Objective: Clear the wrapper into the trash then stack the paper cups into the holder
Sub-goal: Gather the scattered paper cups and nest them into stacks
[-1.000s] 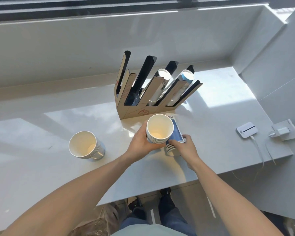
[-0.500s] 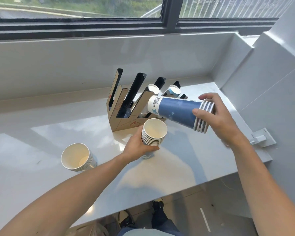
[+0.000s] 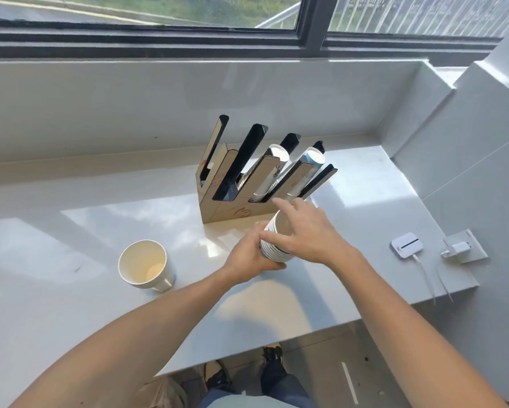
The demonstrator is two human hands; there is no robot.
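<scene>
My left hand (image 3: 247, 257) grips a stack of white paper cups (image 3: 269, 251) from the side, just in front of the cardboard cup holder (image 3: 232, 212). My right hand (image 3: 306, 234) lies over the mouth of that stack, thumb pressed on the rims and index finger stretched toward the holder. The holder's two right slots each contain a slanted cup stack (image 3: 278, 156), (image 3: 313, 159); its two left slots look dark and empty. A second short stack of cups (image 3: 144, 265) stands upright on the counter at the left. No wrapper is in view.
The grey counter (image 3: 71, 304) meets a raised wall ledge behind and a step at the right. A small white device (image 3: 406, 245) and a plugged-in charger (image 3: 459, 248) with cables sit at the right edge. A crumpled bag (image 3: 165, 393) shows under the counter's front edge.
The blue cup stack held up in my right hand half a second ago is out of that hand. My right hand has come down onto the stack in my left hand.
</scene>
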